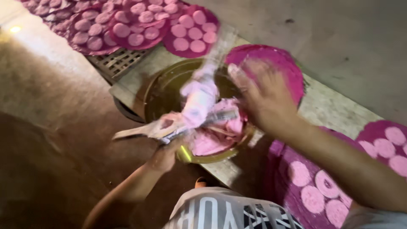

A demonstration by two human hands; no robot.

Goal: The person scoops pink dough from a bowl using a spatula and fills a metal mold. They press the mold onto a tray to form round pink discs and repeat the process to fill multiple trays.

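A round brass-coloured basin [163, 91] sits on a low slab, holding pink paste [212, 140] and a pale, paste-smeared tool or cloth [197, 101], blurred. My left hand [163, 154] grips the basin's near rim, where a flat pale scraper-like piece [135, 131] sticks out to the left. My right hand [258, 95] is blurred with fingers spread, hovering over the basin's right side beside an empty round magenta tray [280, 63].
Round magenta trays [190, 32] dotted with pale pink discs lie at the top. More disc-covered trays [313, 191] lie at the lower right. A woven grid mat [116, 61] sits behind the basin. A bare concrete floor [352, 38] spreads to the right.
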